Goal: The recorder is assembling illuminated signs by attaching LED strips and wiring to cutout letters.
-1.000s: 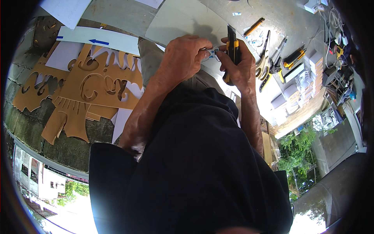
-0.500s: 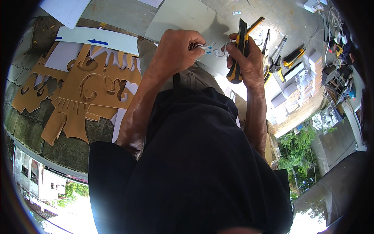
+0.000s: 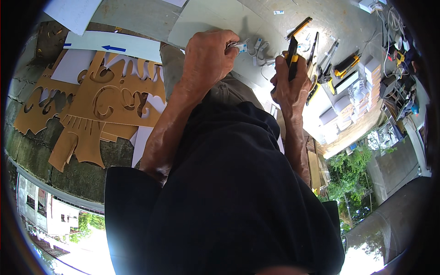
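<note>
My left hand (image 3: 208,57) pinches a small white part (image 3: 238,46) with thin wires trailing from it over a pale sheet (image 3: 215,18). My right hand (image 3: 291,87) grips a black and yellow utility knife (image 3: 292,57), held upright beside the wires. The two hands are close together, the knife just right of the white part. My forearms rise from a dark shirt that fills the lower picture.
Brown cardboard cut-outs (image 3: 98,103) with curly openings lie at the left, beside a white strip with a blue arrow (image 3: 112,46). Pliers, cutters and yellow-handled tools (image 3: 337,68) lie at the right, next to white boxes (image 3: 348,107).
Both hands have moved up and apart slightly. The knife has turned more upright in my right hand, and my left hand has lifted the small white part.
</note>
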Motion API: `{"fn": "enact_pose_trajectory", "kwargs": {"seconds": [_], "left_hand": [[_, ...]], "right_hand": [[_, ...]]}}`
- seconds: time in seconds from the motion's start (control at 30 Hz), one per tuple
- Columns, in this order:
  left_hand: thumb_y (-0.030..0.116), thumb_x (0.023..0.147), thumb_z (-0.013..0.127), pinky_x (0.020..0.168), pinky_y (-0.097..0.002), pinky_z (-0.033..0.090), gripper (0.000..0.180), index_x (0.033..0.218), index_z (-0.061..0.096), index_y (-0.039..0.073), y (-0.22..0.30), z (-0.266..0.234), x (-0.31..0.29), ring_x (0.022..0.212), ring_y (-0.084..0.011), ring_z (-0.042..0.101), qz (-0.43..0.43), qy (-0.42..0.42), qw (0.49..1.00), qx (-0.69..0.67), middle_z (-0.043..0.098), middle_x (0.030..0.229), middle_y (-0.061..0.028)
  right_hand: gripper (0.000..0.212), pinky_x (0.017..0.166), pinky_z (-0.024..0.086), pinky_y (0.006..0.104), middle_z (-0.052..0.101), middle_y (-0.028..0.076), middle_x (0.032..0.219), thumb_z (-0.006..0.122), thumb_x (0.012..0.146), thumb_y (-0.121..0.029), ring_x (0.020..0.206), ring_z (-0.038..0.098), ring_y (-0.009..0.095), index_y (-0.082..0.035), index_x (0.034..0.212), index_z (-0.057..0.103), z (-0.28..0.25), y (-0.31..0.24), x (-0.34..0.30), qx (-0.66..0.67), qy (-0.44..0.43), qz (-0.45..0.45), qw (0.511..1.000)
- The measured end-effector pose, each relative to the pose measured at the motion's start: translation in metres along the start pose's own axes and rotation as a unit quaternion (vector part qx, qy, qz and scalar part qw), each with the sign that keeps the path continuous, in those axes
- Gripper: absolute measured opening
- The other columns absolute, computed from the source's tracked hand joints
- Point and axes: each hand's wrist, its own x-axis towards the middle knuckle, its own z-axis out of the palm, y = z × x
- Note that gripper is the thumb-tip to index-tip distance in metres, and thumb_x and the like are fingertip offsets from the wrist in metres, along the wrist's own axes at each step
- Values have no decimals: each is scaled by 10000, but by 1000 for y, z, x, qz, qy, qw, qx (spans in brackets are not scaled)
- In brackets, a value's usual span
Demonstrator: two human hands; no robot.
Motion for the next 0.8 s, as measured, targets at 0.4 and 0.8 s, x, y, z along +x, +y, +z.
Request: {"fn": "enact_pose_trajectory", "kwargs": {"seconds": [0.4, 0.8], "left_hand": [[80, 781, 810, 638, -291, 557, 164, 922, 749, 24, 0, 3, 3, 692, -193, 727, -14, 18, 1000, -10, 748, 799, -122], [66, 764, 809, 585, -299, 525, 148, 894, 750, 25, -3, 5, 5, 621, -191, 686, 6, 35, 999, 0, 747, 791, -100]], "right_hand": [[251, 486, 517, 440, 667, 174, 699, 674, 954, -181, 569, 676, 359, -27, 1093, 532, 37, 14, -19, -167, -70, -179, 967], [236, 494, 519, 438, 687, 174, 724, 655, 974, -190, 583, 691, 353, -46, 1119, 537, 40, 7, -12, -182, -79, -198, 960]]}}
